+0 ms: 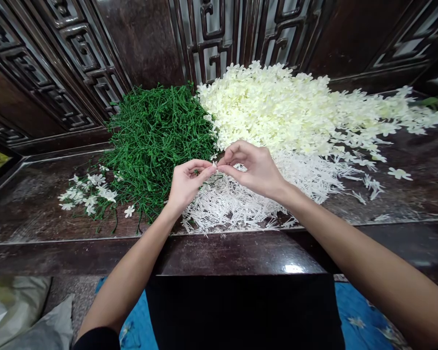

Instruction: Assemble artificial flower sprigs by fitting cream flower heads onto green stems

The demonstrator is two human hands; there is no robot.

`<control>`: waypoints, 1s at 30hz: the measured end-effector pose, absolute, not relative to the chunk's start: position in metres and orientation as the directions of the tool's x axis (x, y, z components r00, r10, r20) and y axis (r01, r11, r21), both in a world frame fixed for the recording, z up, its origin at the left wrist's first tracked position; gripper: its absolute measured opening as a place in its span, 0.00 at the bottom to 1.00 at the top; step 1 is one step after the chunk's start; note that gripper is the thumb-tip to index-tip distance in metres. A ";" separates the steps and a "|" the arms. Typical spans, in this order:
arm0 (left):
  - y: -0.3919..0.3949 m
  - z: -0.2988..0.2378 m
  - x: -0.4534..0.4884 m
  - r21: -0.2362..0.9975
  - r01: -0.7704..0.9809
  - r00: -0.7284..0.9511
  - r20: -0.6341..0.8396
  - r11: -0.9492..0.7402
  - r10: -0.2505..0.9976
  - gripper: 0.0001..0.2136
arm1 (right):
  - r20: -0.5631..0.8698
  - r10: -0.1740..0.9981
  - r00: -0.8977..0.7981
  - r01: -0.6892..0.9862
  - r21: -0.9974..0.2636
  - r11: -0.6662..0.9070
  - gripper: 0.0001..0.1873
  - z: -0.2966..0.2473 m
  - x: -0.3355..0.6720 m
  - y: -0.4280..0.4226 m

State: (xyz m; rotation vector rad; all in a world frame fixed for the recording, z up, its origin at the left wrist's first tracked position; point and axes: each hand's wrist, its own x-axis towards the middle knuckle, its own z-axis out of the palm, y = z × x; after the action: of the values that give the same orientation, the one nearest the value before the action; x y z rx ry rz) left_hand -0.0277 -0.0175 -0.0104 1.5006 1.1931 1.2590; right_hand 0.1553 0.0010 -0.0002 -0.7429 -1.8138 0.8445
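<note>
My left hand [187, 181] and my right hand [251, 165] meet fingertip to fingertip above the dark wooden table [32, 214]. The left fingers pinch a small green stem piece. The right fingers pinch a tiny white piece against it. Below the hands lies a heap of thin white plastic centres [241, 201]. Behind the left hand sits a pile of green stems [156, 136]. A large pile of cream petals [295, 109] spreads behind the right hand.
A small cluster of assembled white flowers on green stems [89, 192] lies at the left of the table. Loose petals [399, 173] are scattered to the right. Carved dark wood panels [76, 58] stand behind. Blue cloth [361, 321] and pale bags [18, 311] lie below.
</note>
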 end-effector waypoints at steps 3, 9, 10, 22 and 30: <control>-0.017 -0.011 -0.029 0.964 0.159 0.030 0.211 -0.213 0.977 0.08 | 0.473 0.819 -0.324 0.075 -0.850 0.521 0.11 0.003 0.157 0.000; -0.018 -0.009 -0.028 0.957 0.189 0.041 0.218 -0.222 0.975 0.09 | 0.219 0.842 -0.493 0.107 -0.945 0.309 0.34 0.009 0.160 -0.001; -0.018 -0.009 -0.027 0.958 0.185 0.053 0.212 -0.218 0.976 0.09 | 0.203 0.840 -0.503 0.114 -0.948 0.298 0.33 0.009 0.159 -0.002; -0.018 -0.009 -0.029 0.969 0.135 0.122 0.191 -0.207 0.974 0.12 | 0.242 0.906 -0.346 0.030 -0.963 0.269 0.11 0.010 0.155 -0.003; -0.021 -0.006 -0.024 0.927 0.279 0.103 0.230 -0.250 0.968 0.07 | 0.199 0.899 -0.389 0.099 -0.962 0.255 0.11 0.012 0.156 -0.004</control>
State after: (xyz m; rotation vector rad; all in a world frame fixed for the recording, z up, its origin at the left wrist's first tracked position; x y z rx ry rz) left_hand -0.0242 -0.0205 -0.0059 1.6444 1.2436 1.1819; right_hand 0.1559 -0.0041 0.0119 -0.9273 -1.7033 1.2236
